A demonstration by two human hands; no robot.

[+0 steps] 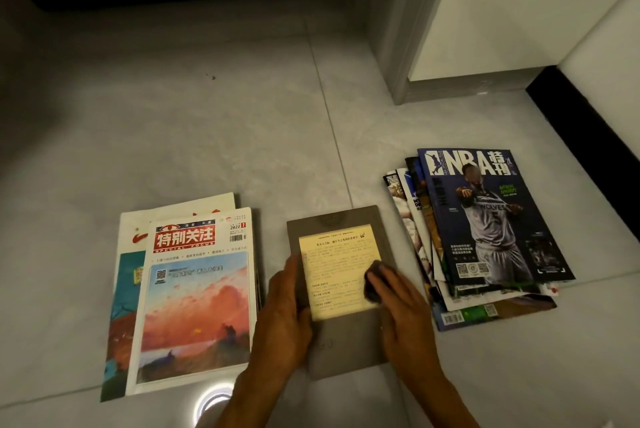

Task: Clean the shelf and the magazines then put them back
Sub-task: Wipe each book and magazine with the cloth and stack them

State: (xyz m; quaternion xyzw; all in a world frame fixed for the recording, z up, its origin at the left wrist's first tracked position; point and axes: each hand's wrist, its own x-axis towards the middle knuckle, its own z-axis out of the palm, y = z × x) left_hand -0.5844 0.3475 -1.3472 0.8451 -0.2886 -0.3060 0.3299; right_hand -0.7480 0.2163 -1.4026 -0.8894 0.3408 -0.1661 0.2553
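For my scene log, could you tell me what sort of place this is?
Probably a room in a home, worked at floor level: grey floor tiles, a black skirting board under white walls, and magazines such as the NBA magazine.

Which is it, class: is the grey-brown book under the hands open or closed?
Closed. The grey-brown book lies flat on the grey tiled floor, only its cover showing, no spread pages.
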